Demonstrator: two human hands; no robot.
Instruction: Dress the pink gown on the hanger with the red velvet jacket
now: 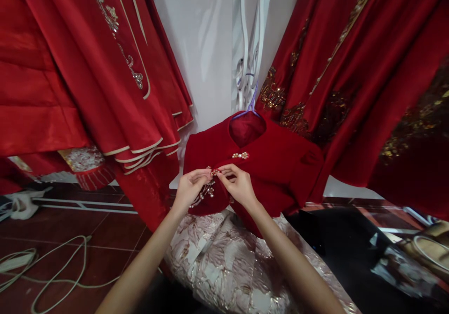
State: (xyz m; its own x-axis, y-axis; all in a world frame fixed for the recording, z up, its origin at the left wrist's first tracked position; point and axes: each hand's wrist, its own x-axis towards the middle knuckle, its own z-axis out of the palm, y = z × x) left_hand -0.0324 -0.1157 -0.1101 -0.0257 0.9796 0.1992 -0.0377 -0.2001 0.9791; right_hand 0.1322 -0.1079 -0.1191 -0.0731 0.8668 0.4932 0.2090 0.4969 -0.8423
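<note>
A short red jacket (pixel 266 174) hangs on a purple hanger (pixel 250 106) in front of me, with its front facing me. My left hand (pixel 192 188) and my right hand (pixel 237 183) meet at its front opening, fingers pinched around a small beaded fastener (pixel 214 172). Fingertips cover much of that fastener, so I cannot tell whether it is done up. Just above, a pearl-and-gold fastener (pixel 241 155) lies across the opening near the collar. Silver beaded trim (pixel 206 191) shows under my left hand.
Pale pink-and-silver brocade fabric (pixel 224 262) spreads below the jacket. Red garments with gold piping (pixel 140 108) hang at left; sequinned red garments (pixel 336 80) hang at right. A white cable (pixel 84 258) loops over the tiled floor. Clear plastic wrapping (pixel 403 272) lies at lower right.
</note>
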